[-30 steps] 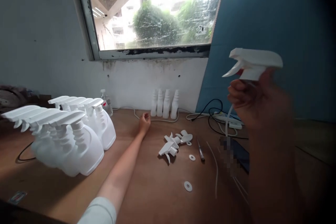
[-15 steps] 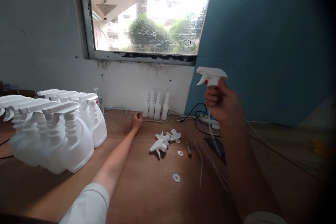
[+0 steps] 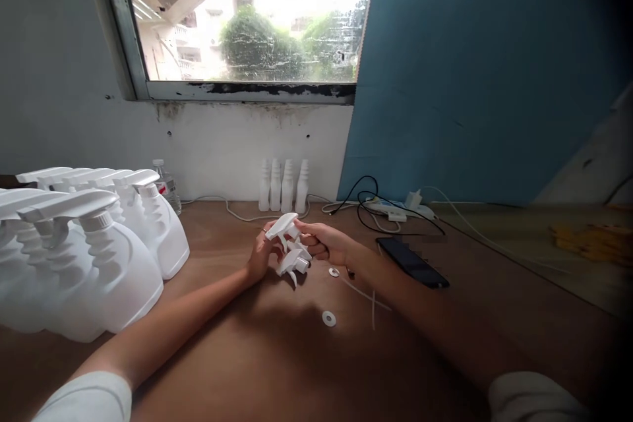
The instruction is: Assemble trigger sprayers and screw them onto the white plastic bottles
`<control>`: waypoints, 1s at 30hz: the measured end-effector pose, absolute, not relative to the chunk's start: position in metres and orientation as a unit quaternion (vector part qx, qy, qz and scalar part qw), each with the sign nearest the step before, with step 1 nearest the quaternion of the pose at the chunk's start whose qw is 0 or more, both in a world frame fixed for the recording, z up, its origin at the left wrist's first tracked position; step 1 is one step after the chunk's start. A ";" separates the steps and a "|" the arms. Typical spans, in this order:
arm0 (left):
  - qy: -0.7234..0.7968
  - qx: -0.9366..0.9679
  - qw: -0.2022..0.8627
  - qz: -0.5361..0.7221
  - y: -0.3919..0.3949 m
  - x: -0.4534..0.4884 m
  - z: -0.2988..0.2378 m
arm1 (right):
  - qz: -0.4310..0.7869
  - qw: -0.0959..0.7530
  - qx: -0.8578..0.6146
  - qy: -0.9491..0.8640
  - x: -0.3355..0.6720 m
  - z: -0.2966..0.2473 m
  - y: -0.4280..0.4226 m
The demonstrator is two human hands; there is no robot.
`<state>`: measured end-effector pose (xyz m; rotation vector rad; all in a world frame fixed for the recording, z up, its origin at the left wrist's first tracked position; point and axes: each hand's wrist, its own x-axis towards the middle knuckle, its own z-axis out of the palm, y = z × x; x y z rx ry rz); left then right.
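Observation:
A white trigger sprayer head (image 3: 283,227) is raised just above the table between both hands. My right hand (image 3: 326,242) is closed around its neck end. At its nozzle end, my left hand (image 3: 261,254) has curled fingers against it; part of their grip is hidden behind the sprayer. Directly below lie other loose white sprayer heads (image 3: 295,262), partly covered by the hands. Two flat white washers (image 3: 329,318) rest on the brown table nearer to me. Thin clear tubes (image 3: 373,310) cross beneath my right forearm.
Large white spray bottles (image 3: 126,264) with sprayer heads fitted stand in rows at left, a clear water bottle (image 3: 168,188) behind them. Several slim white bottles (image 3: 287,188) line the wall. A dark phone (image 3: 413,262), a power strip (image 3: 395,208) and cables lie at right.
My right hand has brought the sprayer head down and left from its raised position. My left hand has moved slightly nearer and meets it. The view has shifted a little.

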<state>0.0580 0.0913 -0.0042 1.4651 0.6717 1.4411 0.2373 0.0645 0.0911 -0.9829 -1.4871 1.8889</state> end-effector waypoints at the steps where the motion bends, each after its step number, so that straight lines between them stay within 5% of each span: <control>1: 0.258 0.573 0.519 0.580 0.086 0.059 -0.004 | 0.693 0.267 -0.363 -0.563 0.237 0.092 0.063; 6: 0.252 0.511 0.595 0.567 0.075 0.056 0.001 | 0.650 0.253 -0.379 -0.608 0.247 0.099 0.060; 12: 0.244 0.512 0.642 0.515 0.072 0.057 0.001 | 0.608 0.091 -0.433 -0.659 0.258 0.092 0.067; 22: 0.176 0.468 0.731 0.464 0.076 0.054 0.003 | 0.314 0.311 -0.526 -0.726 0.334 0.078 0.113; 27: 0.137 0.461 0.751 0.452 0.075 0.053 0.007 | 0.167 0.342 -0.529 -0.758 0.364 0.037 0.110; 30: 0.137 0.463 0.761 0.434 0.072 0.055 0.008 | 0.099 0.272 -0.444 -0.848 0.367 0.021 0.103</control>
